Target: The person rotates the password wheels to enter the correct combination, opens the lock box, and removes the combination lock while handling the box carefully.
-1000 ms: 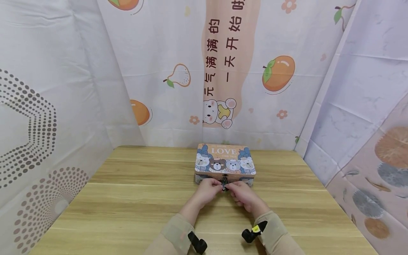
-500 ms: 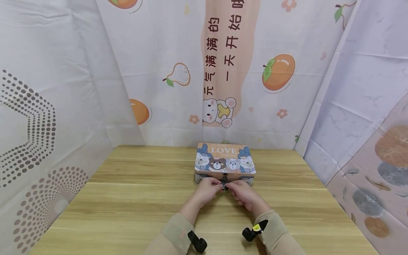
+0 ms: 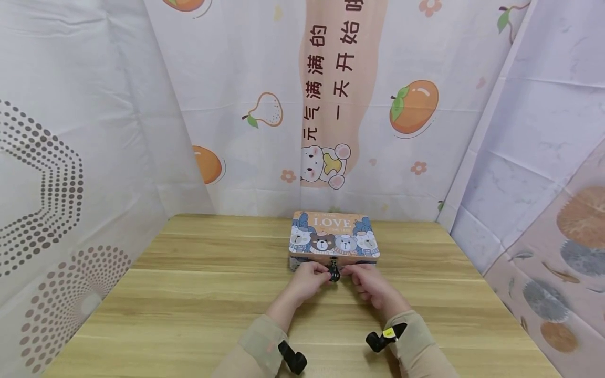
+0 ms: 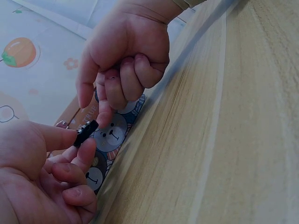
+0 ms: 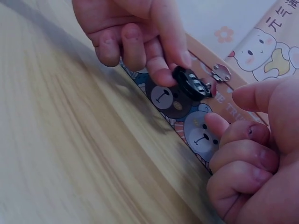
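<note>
Observer: Clock face is being centred on the combination lock point(image 3: 334, 274), head view; entries are running left to right. Left hand point(image 3: 306, 282) is sitting at nine o'clock, thumb and finger pinching the lock by its left edge.

Recorder: Where is the lock lying?

Observer: At the front of the printed box point(image 3: 333, 236), which is standing at twelve o'clock, near the far side of the wooden table point(image 3: 212, 294). A metal clasp point(image 5: 220, 72) is showing just beside the shackle; I am not making out whether the shackle is passing through it.

Recorder: And furthest right?

Observer: Right hand point(image 3: 371, 286) is hovering around four o'clock, holding nothing. Thumb and forefinger are standing apart; the remaining fingers are curling toward the palm.

Recorder: What is changing?

Observer: Compared with the preceding frame, the right fingertips are now standing off the lock, just beside it, and its face is showing more fully.

Recorder: Meaning for the work?

Observer: Judgement only: the left hand is probably steadying the lock alone, while handling from the right is pausing. Digits are appearing too small to read, so I am leaving the lock's setting unrecorded.
</note>
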Action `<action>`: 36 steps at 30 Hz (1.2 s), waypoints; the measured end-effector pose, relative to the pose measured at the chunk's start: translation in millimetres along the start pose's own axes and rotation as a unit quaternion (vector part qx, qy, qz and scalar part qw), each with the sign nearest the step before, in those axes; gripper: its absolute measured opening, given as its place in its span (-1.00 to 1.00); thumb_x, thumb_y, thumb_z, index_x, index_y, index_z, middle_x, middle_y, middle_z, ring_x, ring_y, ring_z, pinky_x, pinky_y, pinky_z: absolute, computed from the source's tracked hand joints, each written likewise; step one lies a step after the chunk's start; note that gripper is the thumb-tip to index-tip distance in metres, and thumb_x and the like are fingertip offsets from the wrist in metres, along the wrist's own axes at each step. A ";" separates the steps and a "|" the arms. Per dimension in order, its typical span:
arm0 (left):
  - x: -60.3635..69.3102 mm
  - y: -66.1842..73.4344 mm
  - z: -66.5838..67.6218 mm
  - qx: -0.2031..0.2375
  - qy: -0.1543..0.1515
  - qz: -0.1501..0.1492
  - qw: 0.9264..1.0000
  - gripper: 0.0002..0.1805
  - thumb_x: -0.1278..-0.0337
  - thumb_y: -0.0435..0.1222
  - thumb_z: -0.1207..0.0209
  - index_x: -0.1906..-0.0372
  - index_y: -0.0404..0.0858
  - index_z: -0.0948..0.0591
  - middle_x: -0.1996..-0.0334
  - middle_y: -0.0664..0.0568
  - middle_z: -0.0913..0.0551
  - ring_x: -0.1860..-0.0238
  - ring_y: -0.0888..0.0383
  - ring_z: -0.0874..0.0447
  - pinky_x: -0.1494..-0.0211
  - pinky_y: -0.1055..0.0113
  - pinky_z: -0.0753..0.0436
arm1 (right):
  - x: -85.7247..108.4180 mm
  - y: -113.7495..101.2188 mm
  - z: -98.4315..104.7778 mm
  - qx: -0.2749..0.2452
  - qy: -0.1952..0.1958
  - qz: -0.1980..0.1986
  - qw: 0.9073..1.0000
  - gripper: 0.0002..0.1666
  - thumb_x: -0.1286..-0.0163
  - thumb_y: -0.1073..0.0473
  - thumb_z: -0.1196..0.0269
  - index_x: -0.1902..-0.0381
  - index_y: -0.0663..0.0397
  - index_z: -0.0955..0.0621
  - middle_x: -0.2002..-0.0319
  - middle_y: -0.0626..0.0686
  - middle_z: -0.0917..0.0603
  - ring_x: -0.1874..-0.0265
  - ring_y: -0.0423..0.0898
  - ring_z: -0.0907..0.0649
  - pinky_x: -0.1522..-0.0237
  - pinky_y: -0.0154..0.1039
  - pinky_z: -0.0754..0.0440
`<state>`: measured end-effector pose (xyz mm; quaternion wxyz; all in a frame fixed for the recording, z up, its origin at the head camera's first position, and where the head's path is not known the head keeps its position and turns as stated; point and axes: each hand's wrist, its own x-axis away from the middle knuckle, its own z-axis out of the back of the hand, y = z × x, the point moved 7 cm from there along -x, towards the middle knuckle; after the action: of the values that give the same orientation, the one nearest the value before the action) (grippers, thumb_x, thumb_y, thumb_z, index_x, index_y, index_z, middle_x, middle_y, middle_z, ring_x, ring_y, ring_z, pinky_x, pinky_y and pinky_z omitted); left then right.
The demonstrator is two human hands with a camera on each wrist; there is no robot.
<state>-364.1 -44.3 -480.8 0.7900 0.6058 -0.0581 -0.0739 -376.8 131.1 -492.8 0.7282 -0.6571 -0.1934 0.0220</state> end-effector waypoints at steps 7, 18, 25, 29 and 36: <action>0.2 1.2 -0.7 -0.011 0.003 -0.010 1.000 -0.87 -0.32 -0.37 -0.24 0.15 -0.39 -0.67 0.39 -0.02 -0.73 0.43 0.10 -0.57 0.41 0.32 -0.51 | 2.2 -1.8 2.8 0.000 -0.001 0.002 1.000 -0.61 -0.49 0.04 -0.15 0.10 0.31 -0.66 0.70 -0.13 -0.22 0.76 -0.22 -0.15 0.74 -0.35 -0.10; 0.8 2.0 -0.1 -0.015 0.002 -0.011 1.000 -0.87 -0.32 -0.39 -0.23 0.15 -0.39 -0.67 0.37 -0.08 -0.76 0.44 0.10 -0.54 0.42 0.33 -0.47 | 2.1 -2.9 -5.1 0.008 -0.016 0.004 1.000 -0.62 -0.44 0.07 -0.22 0.51 0.15 -0.42 0.71 -0.11 -0.21 0.78 -0.21 -0.16 0.75 -0.35 -0.12; 1.1 2.0 -1.1 -0.016 -0.004 -0.005 1.000 -0.87 -0.34 -0.38 -0.20 0.15 -0.38 -0.67 0.38 -0.03 -0.74 0.48 0.16 -0.47 0.43 0.35 -0.45 | 2.1 -0.7 -10.1 0.032 -0.030 0.010 0.999 -0.62 -0.43 0.06 -0.24 0.48 0.17 -0.42 0.71 -0.11 -0.21 0.78 -0.20 -0.17 0.75 -0.34 -0.14; 1.4 2.2 -1.1 -0.014 -0.005 -0.005 1.000 -0.86 -0.35 -0.38 -0.19 0.13 -0.40 -0.67 0.37 -0.04 -0.74 0.48 0.16 -0.47 0.43 0.35 -0.44 | 1.6 0.0 -13.9 0.031 -0.037 0.014 0.999 -0.63 -0.43 0.06 -0.24 0.46 0.17 -0.45 0.72 -0.11 -0.21 0.79 -0.21 -0.16 0.75 -0.35 -0.15; 2.3 3.8 -0.4 -0.021 -0.001 -0.004 1.000 -0.85 -0.36 -0.38 -0.20 0.11 -0.39 -0.67 0.35 -0.04 -0.75 0.42 0.13 -0.53 0.40 0.35 -0.46 | 2.0 -1.2 -21.5 0.031 -0.036 0.020 0.999 -0.68 -0.41 0.06 -0.25 0.32 0.26 -0.54 0.72 -0.12 -0.22 0.78 -0.22 -0.16 0.74 -0.36 -0.15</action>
<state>-361.6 -43.4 -477.2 0.8021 0.5894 -0.0546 -0.0792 -368.5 111.1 -492.4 0.7404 -0.6364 -0.2057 0.0663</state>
